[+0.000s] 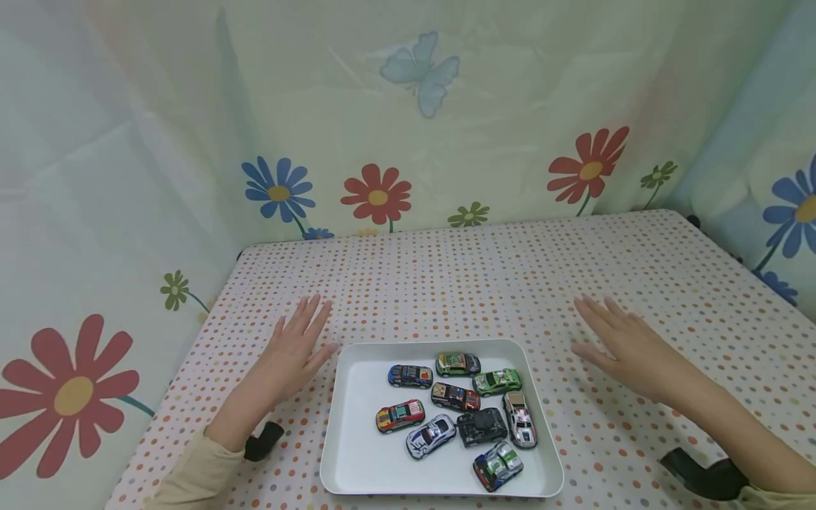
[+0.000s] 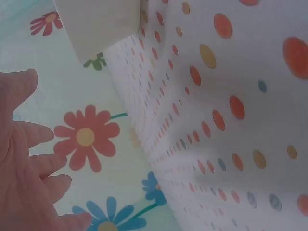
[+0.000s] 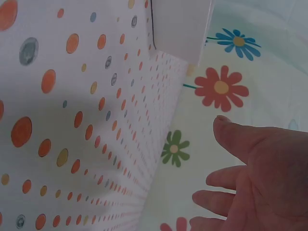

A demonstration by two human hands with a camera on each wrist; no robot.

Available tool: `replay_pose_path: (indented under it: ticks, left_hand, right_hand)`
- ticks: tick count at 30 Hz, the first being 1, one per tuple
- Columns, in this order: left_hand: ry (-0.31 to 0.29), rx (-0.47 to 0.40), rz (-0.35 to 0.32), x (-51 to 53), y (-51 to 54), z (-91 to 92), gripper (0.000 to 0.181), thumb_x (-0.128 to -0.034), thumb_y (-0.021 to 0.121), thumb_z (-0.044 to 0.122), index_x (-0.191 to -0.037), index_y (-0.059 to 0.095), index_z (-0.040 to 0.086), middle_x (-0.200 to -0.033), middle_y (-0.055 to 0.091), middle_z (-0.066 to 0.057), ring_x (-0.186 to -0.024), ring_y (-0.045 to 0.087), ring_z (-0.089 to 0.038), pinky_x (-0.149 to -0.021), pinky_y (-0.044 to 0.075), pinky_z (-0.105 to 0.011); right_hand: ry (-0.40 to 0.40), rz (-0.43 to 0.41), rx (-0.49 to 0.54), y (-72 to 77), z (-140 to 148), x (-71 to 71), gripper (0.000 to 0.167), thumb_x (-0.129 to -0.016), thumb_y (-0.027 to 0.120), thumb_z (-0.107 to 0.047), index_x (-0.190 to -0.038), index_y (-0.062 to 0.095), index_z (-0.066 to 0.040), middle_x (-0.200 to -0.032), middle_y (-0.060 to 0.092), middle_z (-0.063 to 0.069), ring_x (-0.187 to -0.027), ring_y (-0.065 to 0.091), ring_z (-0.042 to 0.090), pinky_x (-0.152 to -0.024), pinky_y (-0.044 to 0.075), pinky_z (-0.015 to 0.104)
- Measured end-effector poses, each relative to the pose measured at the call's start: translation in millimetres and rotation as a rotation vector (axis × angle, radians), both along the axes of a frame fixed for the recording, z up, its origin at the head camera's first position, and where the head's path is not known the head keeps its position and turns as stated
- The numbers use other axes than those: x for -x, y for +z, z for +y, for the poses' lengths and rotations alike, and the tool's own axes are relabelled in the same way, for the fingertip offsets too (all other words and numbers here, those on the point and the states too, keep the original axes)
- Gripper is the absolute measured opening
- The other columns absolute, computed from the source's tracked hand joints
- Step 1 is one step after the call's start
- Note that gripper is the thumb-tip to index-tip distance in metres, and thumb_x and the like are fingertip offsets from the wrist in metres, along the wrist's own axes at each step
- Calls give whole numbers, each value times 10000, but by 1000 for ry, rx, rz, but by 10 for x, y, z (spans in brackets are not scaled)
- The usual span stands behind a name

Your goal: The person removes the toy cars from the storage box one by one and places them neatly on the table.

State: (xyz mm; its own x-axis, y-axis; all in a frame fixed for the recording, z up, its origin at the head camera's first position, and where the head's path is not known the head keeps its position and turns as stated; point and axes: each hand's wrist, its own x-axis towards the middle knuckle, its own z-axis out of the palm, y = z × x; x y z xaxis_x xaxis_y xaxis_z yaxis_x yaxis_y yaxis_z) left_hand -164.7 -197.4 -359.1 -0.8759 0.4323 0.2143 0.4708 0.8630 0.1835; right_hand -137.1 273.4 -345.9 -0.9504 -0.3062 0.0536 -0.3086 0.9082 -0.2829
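In the head view a white tray (image 1: 363, 467) holds several small toy cars, among them a red and yellow car (image 1: 400, 416), a black car (image 1: 482, 427) and a bright green car (image 1: 497, 382). My left hand (image 1: 290, 358) is just left of the tray, fingers stretched out, holding nothing. To the tray's right, with a gap, my right hand (image 1: 627, 347) has its fingers extended and is likewise bare. The left wrist view shows the left hand (image 2: 29, 163) beside the tray's wall (image 2: 101, 24); the right wrist view shows the right hand (image 3: 264, 173) near the opposite wall (image 3: 180, 29).
A dotted cloth (image 1: 446, 290) covers the table. Behind it hangs a curtain (image 1: 497, 92) printed with flowers and a butterfly, which also runs along the sides. Each wrist wears a black strap, the left strap (image 1: 264, 442) and the right strap (image 1: 704, 474).
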Motion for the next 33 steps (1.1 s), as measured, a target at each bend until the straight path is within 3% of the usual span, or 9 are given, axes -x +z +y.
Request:
replay_pose_path:
  ticks: [11,18,21,28,33]
  left_hand:
    - [-6,-5,-30,-53,-33,88,647,-984,476,326,-1490,196,38,-1524,118,-185,-1386,59,-335,-1038,105,-606]
    - [-37,-1,-22,-80,-42,172,634,-983,481,307,-1490,206,44,-1520,141,-187,-1385,77,-335,-1040,123,-599]
    - [-52,3,-20,-93,-43,200,632,-980,489,299,-1487,216,41,-1519,149,-183,-1382,94,-338,-1037,136,-600]
    - [-84,0,-33,-110,-74,229,640,-970,520,286,-1483,229,37,-1509,186,-185,-1369,156,-343,-1032,199,-575]
    - [-119,-38,-75,-108,-116,215,627,-962,543,270,-1477,262,46,-1490,242,-187,-1344,242,-338,-1030,245,-538]
  right_hand:
    - [1,12,6,-63,-34,-28,703,-968,518,-328,-1440,210,92,-1424,198,357,-1324,51,498,-1021,42,629]
    - [9,15,32,-69,-135,-63,696,-952,555,-288,-1441,225,81,-1431,199,344,-1324,86,495,-1051,15,573]
    - [20,19,44,-51,-206,-80,691,-946,565,-281,-1451,233,55,-1444,201,322,-1325,116,484,-1045,62,589]
    - [114,6,59,-31,-408,-132,670,-959,545,-298,-1494,213,-70,-1490,205,224,-1324,202,442,-997,212,618]
    - [219,34,38,-56,-570,-158,609,-958,556,-240,-1482,280,-98,-1491,255,161,-1295,311,391,-975,314,560]
